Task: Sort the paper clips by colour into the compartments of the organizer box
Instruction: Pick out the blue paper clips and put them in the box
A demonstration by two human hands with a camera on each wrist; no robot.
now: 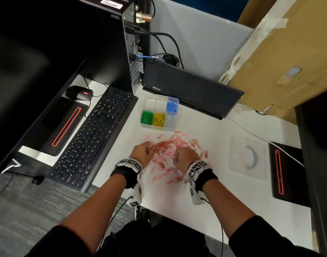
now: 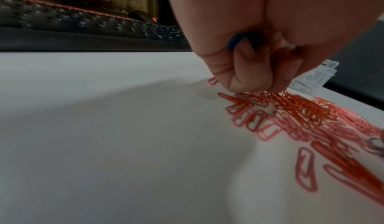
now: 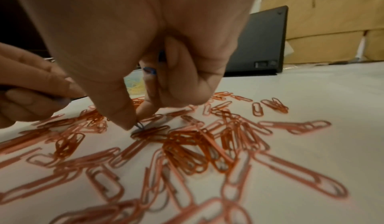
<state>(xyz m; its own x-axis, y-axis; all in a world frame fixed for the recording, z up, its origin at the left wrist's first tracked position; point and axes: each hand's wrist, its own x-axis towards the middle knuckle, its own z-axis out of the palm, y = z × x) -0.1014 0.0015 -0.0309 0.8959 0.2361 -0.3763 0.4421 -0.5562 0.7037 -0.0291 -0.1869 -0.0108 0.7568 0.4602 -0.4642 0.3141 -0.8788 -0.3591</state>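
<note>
Both hands pinching: right hand [image 3: 133, 73] nips one clip [image 3: 139, 125] by its loop, left hand [image 2: 259, 60] bunches red ones off the pile [image 1: 170, 154] in front of the box [image 1: 160, 114]; they're light, springy, snaggy, so I'd grab singles by an end.

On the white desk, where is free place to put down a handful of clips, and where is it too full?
Bare desk lies between the loose clip pile and the near edge, also between the pile and the clear lid. It is crowded around both hands and just before the organizer box.
</note>
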